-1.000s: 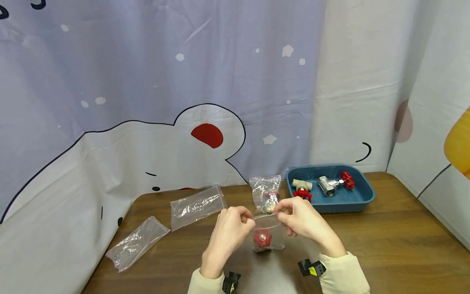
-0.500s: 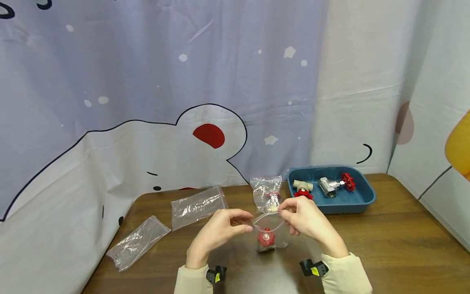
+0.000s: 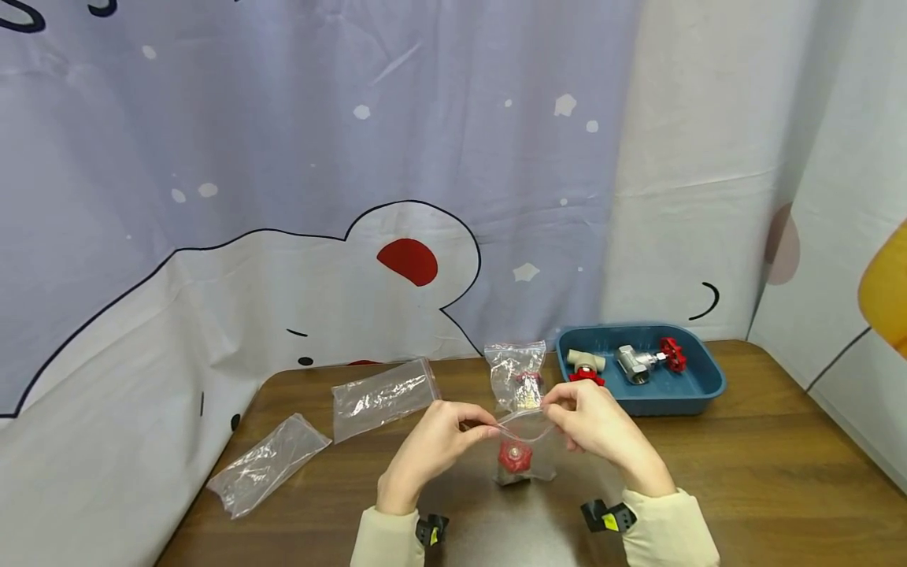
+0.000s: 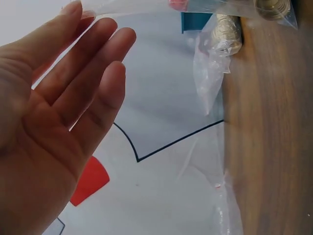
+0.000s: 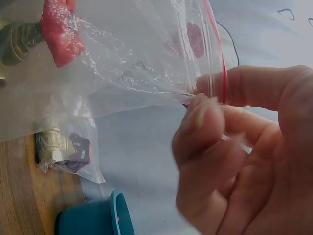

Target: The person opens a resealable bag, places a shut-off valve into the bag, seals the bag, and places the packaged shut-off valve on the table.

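A clear zip bag (image 5: pixel 127 54) stands upright between both hands, a valve with a red handwheel (image 3: pixel 515 456) inside it. My left hand (image 3: pixel 435 445) pinches the left end of the bag's mouth between thumb and forefinger; its other fingers (image 4: pixel 110 90) stay loosely extended in the left wrist view. At the opposite corner, my right hand (image 3: pixel 598 429) pinches the bag just by its red zip line (image 5: pixel 224 73). The mouth looks narrow but parted. Brass threads (image 4: pixel 274 9) of the valve's body show through the plastic in the left wrist view.
Behind the held bag lies another bagged valve (image 3: pixel 520 378). Two flat zip bags, one nearer the back (image 3: pixel 386 400) and one at the left edge (image 3: pixel 269 466), lie on the wooden table. A blue tray (image 3: pixel 673 405) at back right holds two valves with red handwheels.
My left hand let go of the bag's mouth, drew back to the left with fingers spread, then came back and pinched the left end again. My right hand kept its hold.
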The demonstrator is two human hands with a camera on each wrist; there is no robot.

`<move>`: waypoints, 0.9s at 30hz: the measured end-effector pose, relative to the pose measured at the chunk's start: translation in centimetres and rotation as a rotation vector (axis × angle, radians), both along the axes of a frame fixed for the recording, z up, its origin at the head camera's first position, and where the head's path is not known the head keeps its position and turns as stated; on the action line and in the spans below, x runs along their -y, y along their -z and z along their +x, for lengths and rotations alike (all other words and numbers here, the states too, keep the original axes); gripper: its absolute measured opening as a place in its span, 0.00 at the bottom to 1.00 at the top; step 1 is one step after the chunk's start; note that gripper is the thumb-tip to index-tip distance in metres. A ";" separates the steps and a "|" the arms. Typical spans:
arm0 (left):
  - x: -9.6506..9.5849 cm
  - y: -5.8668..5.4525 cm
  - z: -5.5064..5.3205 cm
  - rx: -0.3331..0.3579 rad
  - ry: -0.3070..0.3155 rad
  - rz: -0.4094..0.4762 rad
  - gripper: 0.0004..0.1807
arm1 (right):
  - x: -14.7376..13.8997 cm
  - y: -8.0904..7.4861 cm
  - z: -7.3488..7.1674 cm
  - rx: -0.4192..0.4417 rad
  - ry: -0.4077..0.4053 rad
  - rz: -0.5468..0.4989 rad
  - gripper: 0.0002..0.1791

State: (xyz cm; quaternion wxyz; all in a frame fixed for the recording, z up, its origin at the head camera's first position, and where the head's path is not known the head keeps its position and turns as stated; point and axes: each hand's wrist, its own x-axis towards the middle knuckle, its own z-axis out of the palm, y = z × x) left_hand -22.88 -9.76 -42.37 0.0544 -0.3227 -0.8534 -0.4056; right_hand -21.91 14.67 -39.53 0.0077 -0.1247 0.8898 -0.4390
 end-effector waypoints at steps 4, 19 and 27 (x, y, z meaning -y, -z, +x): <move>0.2 0.2 0.0 -0.013 -0.020 -0.002 0.04 | -0.3 -0.1 0.0 -0.090 -0.029 0.075 0.05; -0.6 0.9 0.6 -0.060 -0.105 0.097 0.05 | 2.5 0.4 0.7 -0.431 -0.173 0.278 0.16; -0.4 1.4 0.8 -0.050 -0.168 0.153 0.04 | 3.5 0.7 0.5 -0.466 -0.196 0.285 0.09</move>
